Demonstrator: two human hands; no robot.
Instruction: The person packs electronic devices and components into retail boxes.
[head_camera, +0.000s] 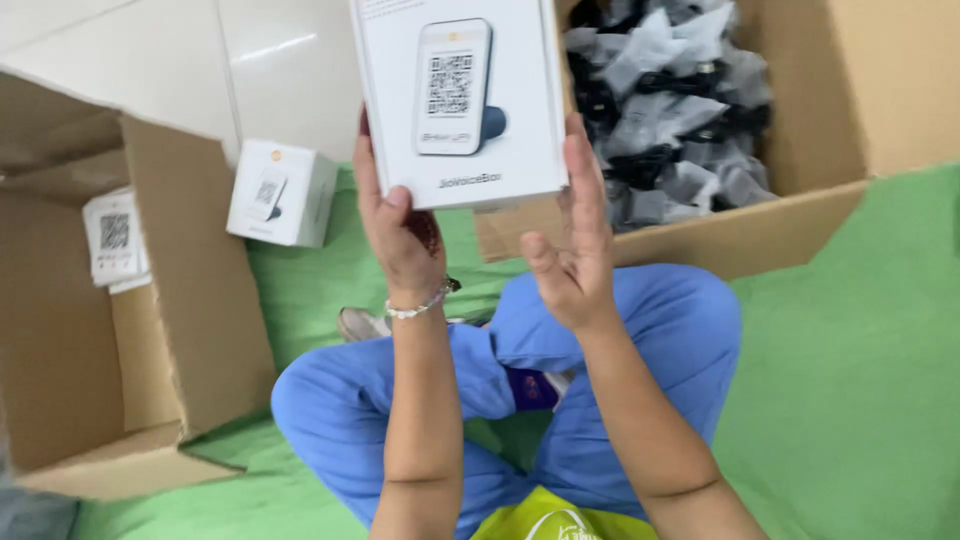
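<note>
just one head cam; looks steeply down, close over the crossed legs (600, 400); green floor mat (850, 400) fills the view

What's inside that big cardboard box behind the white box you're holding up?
The cardboard box holds a heap of small clear bags with black parts. The white box covers its left part, and anything beneath the heap is hidden.

Smooth white card on the product box (460, 100), with a slight sheen where the printed device picture sits. The smaller white box (282, 192) on the ground looks the same coated paperboard. Either side, brown corrugated cardboard cartons (190, 300), matt and rough at the cut edges. The right-hand carton (800, 110) is full of crinkly, glossy clear plastic bags (670, 100). Underneath, a fuzzy green felt-like cloth (850, 380), and blue woven cotton-looking trousers (640, 330).
</note>
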